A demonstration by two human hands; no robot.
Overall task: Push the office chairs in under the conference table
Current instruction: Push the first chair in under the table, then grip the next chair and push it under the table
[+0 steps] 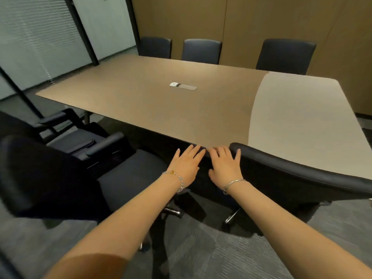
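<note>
The black office chair [291,178] sits tucked against the near edge of the conference table [161,109]. The left hand [186,164] and right hand [225,166] lie flat on its backrest, fingers spread, gripping nothing. Another chair [60,168] stands pulled out to the left.

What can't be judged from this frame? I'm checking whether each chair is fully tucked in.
Head view only:
- Three far chairs: seats and bases hidden by the conference table.
- Right chair: seat hidden by its own backrest.
- Left chair: blurred and dark.
- Left hand and right hand: what they press is too dark to tell.
</note>
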